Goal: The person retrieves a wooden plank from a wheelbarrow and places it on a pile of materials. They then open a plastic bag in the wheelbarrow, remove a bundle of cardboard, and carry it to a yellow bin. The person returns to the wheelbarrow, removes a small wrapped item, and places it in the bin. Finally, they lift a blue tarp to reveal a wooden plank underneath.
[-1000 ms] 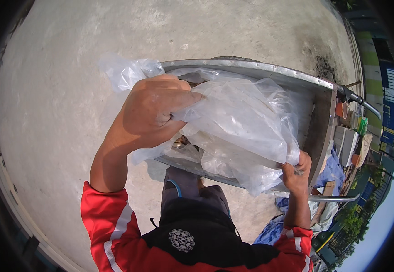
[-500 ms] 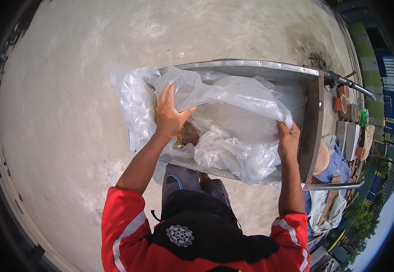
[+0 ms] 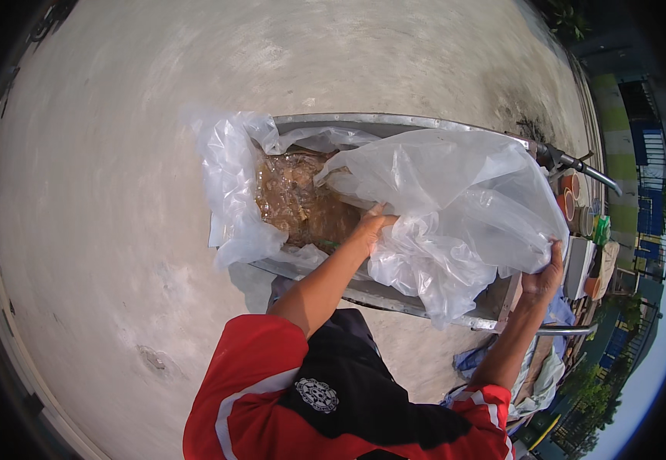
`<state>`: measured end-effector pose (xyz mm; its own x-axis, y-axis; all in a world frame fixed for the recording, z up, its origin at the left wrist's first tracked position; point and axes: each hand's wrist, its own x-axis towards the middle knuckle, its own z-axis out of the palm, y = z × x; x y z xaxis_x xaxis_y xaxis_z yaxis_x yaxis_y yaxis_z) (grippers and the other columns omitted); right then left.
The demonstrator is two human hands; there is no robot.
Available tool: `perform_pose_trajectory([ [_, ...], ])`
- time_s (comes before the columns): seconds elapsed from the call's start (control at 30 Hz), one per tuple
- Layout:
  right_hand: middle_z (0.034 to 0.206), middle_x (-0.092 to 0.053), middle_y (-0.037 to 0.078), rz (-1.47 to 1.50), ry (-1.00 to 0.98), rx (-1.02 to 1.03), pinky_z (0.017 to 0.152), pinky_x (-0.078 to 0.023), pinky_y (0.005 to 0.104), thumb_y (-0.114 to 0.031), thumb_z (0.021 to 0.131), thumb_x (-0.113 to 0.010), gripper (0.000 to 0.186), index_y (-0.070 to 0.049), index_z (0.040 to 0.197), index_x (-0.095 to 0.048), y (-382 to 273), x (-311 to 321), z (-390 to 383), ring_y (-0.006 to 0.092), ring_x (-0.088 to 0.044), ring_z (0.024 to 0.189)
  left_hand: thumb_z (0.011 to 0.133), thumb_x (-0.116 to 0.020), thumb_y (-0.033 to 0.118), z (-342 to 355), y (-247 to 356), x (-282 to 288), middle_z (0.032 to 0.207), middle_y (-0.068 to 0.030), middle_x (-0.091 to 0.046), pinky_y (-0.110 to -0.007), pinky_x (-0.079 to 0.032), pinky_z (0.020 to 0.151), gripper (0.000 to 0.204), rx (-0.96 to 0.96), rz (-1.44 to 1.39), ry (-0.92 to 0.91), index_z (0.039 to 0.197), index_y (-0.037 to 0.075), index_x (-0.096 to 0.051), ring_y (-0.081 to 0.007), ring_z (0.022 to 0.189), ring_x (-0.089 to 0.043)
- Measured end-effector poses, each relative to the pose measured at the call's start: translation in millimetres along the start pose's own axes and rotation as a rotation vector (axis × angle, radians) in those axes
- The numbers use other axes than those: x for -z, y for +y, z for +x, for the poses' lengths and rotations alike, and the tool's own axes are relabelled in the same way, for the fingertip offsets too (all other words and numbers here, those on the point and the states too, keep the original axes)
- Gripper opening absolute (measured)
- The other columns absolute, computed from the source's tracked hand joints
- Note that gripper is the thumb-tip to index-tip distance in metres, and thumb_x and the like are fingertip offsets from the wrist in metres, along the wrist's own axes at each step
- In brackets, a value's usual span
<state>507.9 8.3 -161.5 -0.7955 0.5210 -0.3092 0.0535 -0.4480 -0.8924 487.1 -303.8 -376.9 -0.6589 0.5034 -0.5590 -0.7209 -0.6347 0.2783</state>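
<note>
Pinches the lower right edge of a clear plastic sheet between thumb and fingers of the right hand, by the near right corner of a metal cart. Touches a crumpled, bunched part of the same sheet with the left hand, toward the middle of the cart's near side; cannot tell a firm grip there from a light touch. Has the two hands well apart, both at the near side of the sheet.

Has the sheet spread over the right part of the cart, fairly smooth toward the far side, creased and gathered toward the near side. Leaves bare, just beside the sheet's left edge, a stretch of wet, glistening brown matter inside the cart. Has more clear plastic draped in folds over the cart's left end.

Stands at the near side on a pale concrete floor, in a black top with a round white emblem and red sleeves striped in white.

To the right, past a far metal handle and a near one, orange pots, a blue tarp and green plants.
</note>
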Motion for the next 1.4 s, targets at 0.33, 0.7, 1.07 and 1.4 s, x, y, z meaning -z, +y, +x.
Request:
perform_pose_trajectory([
  [0.33,0.133,-0.049,0.014,-0.263,0.034,-0.12,0.092,-0.048,0.0496,-0.048,0.086,-0.062,0.071,-0.008,0.138,-0.038,16,94,-53,0.0323,-0.053,0.117,0.081,-0.054,0.003,-61,18,-156,0.129,-0.0134,-0.052,-0.026,-0.045,0.091,0.062,-0.255,0.258,-0.578,0.139,-0.008,-0.034,-0.0136,0.107,-0.054],
  [0.7,0.124,-0.053,0.011,-0.887,-0.277,0.014,0.097,-0.039,0.0343,-0.021,0.068,-0.083,0.079,0.001,0.13,-0.04,82,20,-117,0.0202,-0.051,0.113,0.079,-0.057,0.011,-86,-1,-190,0.141,-0.0257,-0.04,-0.029,-0.031,0.108,0.064,-0.334,0.914,-0.798,0.135,-0.012,-0.037,-0.0265,0.131,-0.041],
  [1.07,0.115,-0.062,0.012,-0.239,-0.042,0.12,0.086,-0.052,0.0421,-0.023,0.087,-0.065,0.048,0.001,0.125,-0.049,-18,46,-71,0.0256,-0.062,0.101,0.08,-0.053,-0.001,-175,52,-13,0.127,-0.0108,-0.054,-0.029,-0.042,0.096,0.059,-0.143,0.254,-0.332,0.137,-0.007,-0.039,-0.0147,0.111,-0.055],
  [1.4,0.117,-0.062,0.009,-0.102,-0.18,0.237,0.094,-0.047,0.0423,-0.031,0.094,-0.056,0.035,-0.005,0.118,-0.059,-187,30,-67,0.0249,-0.06,0.106,0.084,-0.065,0.012,-238,-9,97,0.131,-0.0121,-0.05,-0.032,-0.041,0.098,0.07,0.223,0.532,-0.301,0.143,0.002,-0.029,-0.0186,0.114,-0.053],
])
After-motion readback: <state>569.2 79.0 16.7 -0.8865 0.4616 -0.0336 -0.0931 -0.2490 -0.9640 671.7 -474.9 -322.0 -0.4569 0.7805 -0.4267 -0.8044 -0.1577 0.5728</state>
